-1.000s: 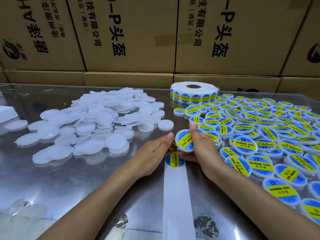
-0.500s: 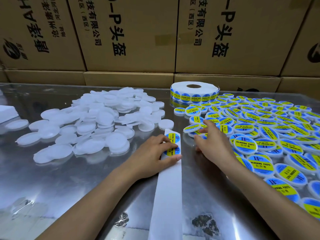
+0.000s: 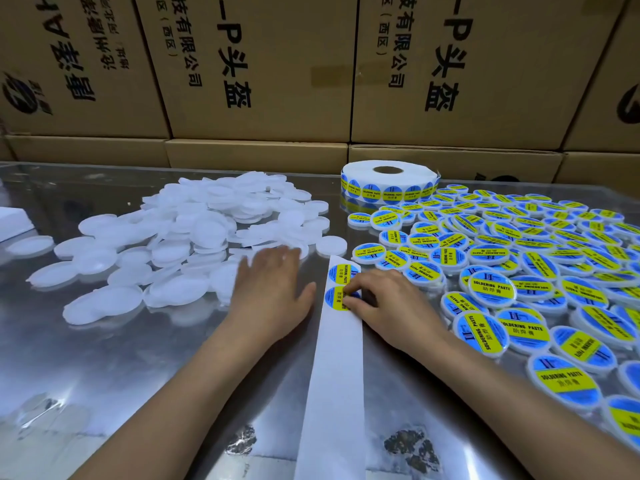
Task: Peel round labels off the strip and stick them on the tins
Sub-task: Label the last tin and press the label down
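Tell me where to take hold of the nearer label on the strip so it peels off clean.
Take the nearer label at its right rim, where the right hand already has fingertips on it. It lies flat on the white strip, so only an edge can be lifted. Come in from the right, pick that rim up with a nail, and probably peel leftward while the strip is held down.

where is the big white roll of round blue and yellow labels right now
In the head view the white label roll lies flat at the far centre-right of the shiny metal table, before the stacked cardboard boxes, at the back edge of the labelled tins.
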